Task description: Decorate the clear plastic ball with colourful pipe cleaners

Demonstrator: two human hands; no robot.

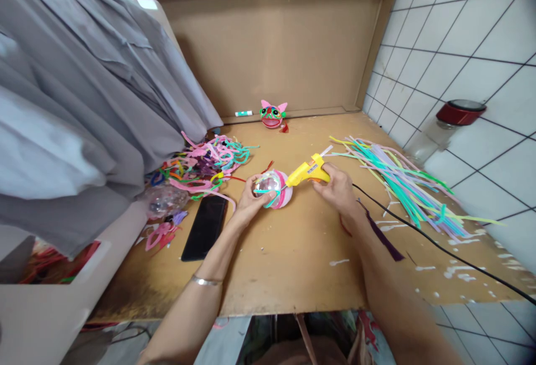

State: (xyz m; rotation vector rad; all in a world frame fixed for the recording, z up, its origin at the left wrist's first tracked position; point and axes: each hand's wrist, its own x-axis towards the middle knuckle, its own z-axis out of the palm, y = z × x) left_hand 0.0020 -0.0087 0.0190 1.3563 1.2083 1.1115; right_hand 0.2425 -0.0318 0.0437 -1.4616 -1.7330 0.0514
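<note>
My left hand (253,200) is closed around a clear ball (283,197) with pink and white pipe cleaner wound on its right side. A short teal strip lies across the ball beside my thumb. In my right hand (337,186) is a yellow glue gun (307,171), its nozzle pointing left and down at the ball, by the strip. Whether the tip touches the ball is too small to tell. A white glue stick pokes out of the gun's back end, and a black cord (402,220) runs off to the right.
Left are a tangled pile of pipe cleaners (213,158), a clear plastic piece (165,202) and a black phone (205,227). Long pipe cleaners (397,178) lie right, near a red-lidded jar (435,130). A decorated cat-eared ball (272,114) sits by the cardboard back wall (276,47).
</note>
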